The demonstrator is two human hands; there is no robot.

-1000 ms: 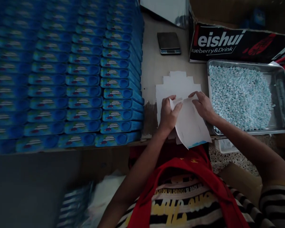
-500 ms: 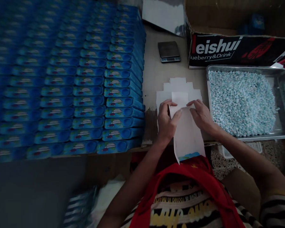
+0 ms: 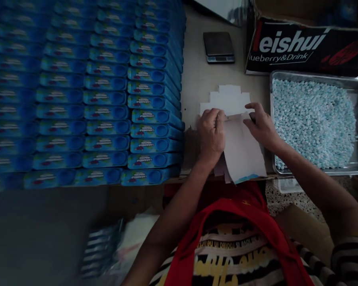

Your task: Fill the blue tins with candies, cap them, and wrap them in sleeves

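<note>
A partly folded white carton blank (image 3: pixel 244 147) lies in front of me, its near end curled up over the table edge and showing blue print. My left hand (image 3: pixel 211 133) is closed, fingers curled over the blank's far left edge. At the far right corner, my right hand (image 3: pixel 261 124) has its thumb and fingers around a small raised flap. Beneath the folded piece, white cardboard (image 3: pixel 229 98) with stepped edges lies flat on the table. The left fingertips are partly hidden.
Rows of blue printed boxes (image 3: pixel 107 101) fill the left side. A metal tray (image 3: pixel 313 173) of pale blue pellets (image 3: pixel 313 123) sits at right. Behind are a small digital scale (image 3: pixel 218 45) and a black open carton (image 3: pixel 289 47).
My left hand has turned over and curled onto the blank's left edge. My right hand has moved to its far right corner. The blank's upright white flap is folded down, and the view has shifted.
</note>
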